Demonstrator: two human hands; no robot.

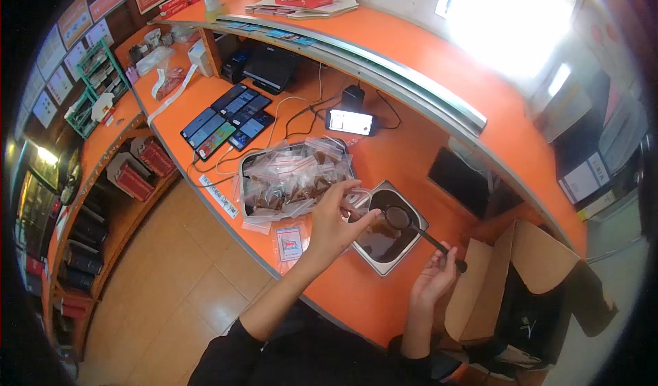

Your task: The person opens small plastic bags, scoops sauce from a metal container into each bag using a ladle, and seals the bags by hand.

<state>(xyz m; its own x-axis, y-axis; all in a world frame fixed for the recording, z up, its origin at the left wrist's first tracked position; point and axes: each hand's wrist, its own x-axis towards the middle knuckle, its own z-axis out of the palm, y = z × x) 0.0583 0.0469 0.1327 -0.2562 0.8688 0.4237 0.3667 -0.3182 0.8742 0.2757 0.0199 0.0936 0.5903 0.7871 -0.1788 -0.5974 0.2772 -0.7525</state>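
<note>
My left hand (334, 216) is closed on the edge of a small clear plastic bag (359, 198), its fingers pinching beside the metal pan. My right hand (434, 275) grips the handle of a black measuring spoon (430, 239), whose round bowl is over the pan close to the bag. Dark brown sauce-like contents lie in the rectangular metal pan (385, 270); whether the spoon's bowl is full I cannot tell. Left of it, a metal tray (241, 195) is heaped with small clear zip bags (291, 170), several with brown contents.
Several phones (226, 115) lie on the orange counter, and another lit phone (350, 121) stands behind the tray with cables around it. An open cardboard box (483, 293) is at my right. A raised orange ledge (411, 57) runs along the back.
</note>
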